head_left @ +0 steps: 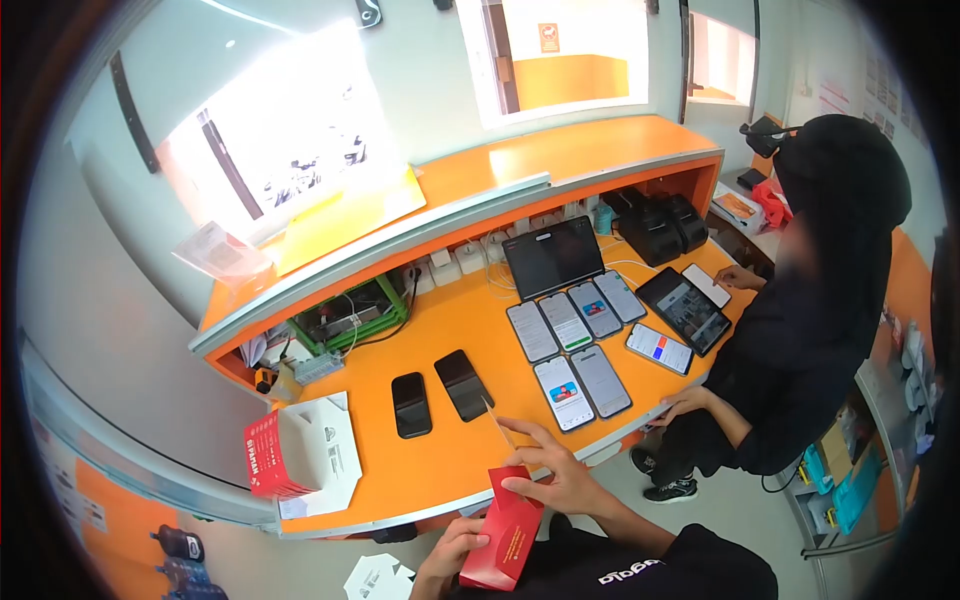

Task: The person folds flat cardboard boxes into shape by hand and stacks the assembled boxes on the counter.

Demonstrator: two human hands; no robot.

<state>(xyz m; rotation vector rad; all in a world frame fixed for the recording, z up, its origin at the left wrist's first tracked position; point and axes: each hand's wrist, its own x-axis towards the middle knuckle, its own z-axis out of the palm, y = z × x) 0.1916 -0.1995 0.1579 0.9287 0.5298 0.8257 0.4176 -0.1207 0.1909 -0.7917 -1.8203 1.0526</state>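
My left hand (455, 550) grips the lower left edge of a red folded card (507, 545) with small yellow print, just off the front edge of the orange desk. The thumb of my right hand (550, 470) presses on the card's upper part. From between the fingers of that hand a thin tan strip (497, 424) sticks up; its kind is not clear. Two black phones (411, 405) lie dark on the desk beyond my hands. At the left, a stack of similar red cards (275, 455) stands in an open white box (330, 440).
A co-worker in black (800, 300) stands at the right, one hand at a white phone (707, 286). Near them are several lit phones (563, 393), a tablet (684, 310) and a laptop (553, 258). A raised orange shelf (580, 150) runs behind, above cables and sockets.
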